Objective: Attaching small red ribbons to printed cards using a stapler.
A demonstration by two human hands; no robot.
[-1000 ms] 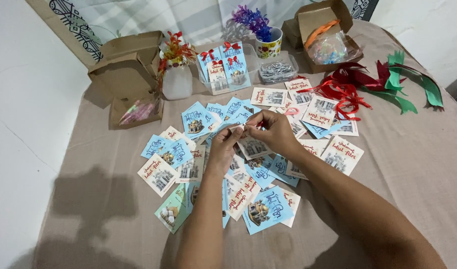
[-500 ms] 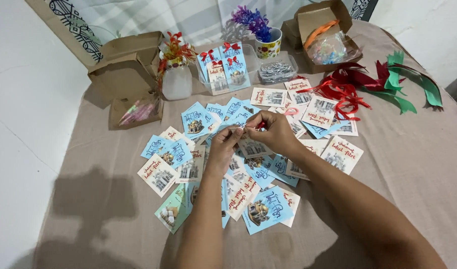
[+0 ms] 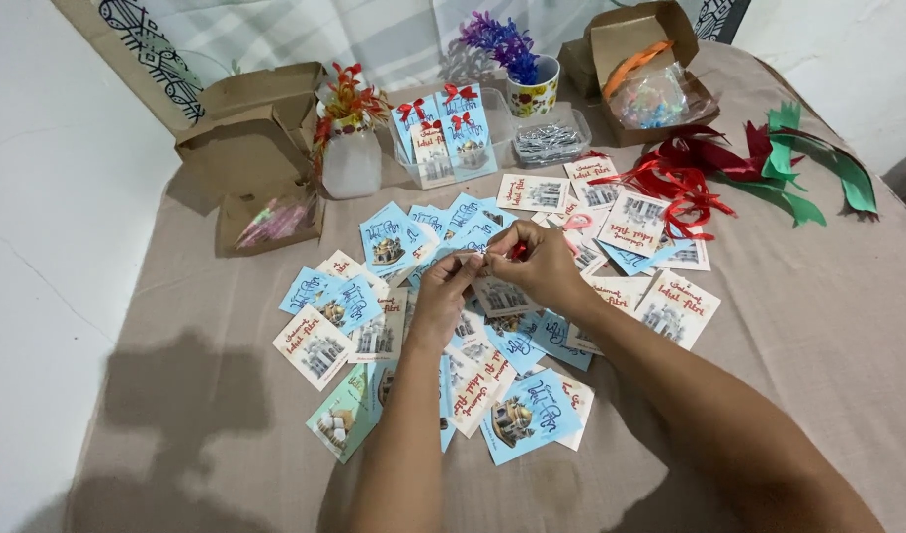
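My left hand and my right hand meet over the middle of the table, fingertips pinched together on a small card that hangs below them. A bit of red ribbon shows between the fingers of my right hand. Under and around both hands lie several scattered printed cards, blue and white, with building pictures and red script.
Red ribbons and green ribbons lie at the right. At the back stand open cardboard boxes, a clear tray of finished cards with red bows, a white vase, a cup with purple flowers and a tray of staples.
Both hands stay together over the cards, with only small finger movements on the held card.
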